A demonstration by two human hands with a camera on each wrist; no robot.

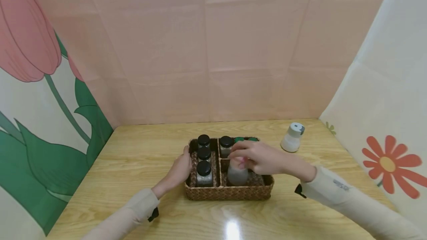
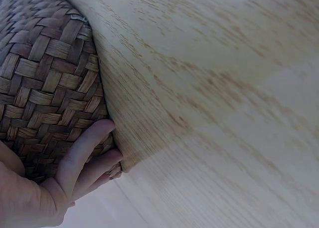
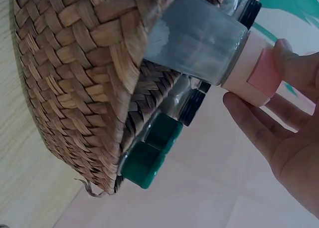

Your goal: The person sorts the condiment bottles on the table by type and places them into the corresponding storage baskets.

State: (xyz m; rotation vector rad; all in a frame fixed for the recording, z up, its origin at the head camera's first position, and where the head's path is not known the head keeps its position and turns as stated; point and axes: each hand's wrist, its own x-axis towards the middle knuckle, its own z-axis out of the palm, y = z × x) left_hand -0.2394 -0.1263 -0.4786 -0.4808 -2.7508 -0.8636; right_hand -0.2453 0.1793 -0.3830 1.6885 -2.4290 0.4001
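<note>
A woven basket [image 1: 230, 193] with dividers stands on the wooden table. My left hand [image 1: 181, 166] rests against its left side, and in the left wrist view its fingers [image 2: 82, 150] lie along the weave. By its pink cap, my right hand [image 1: 258, 156] holds a clear shaker bottle [image 1: 237, 177] upright in the front right compartment. The right wrist view shows thumb and fingers around that cap [image 3: 254, 71], the bottle's lower end hidden by the basket wall. Several black-lidded jars [image 1: 204, 173] fill the left compartment. Another black-lidded jar [image 1: 226, 145] and green-lidded containers [image 3: 144, 163] stand at the back right.
A similar bottle with a white and grey cap [image 1: 291, 138] stands on the table [image 1: 150, 151] to the right of the basket. A pink cloth backdrop [image 1: 207, 66] hangs behind, with flower-printed cloths [image 1: 387, 162] at both sides.
</note>
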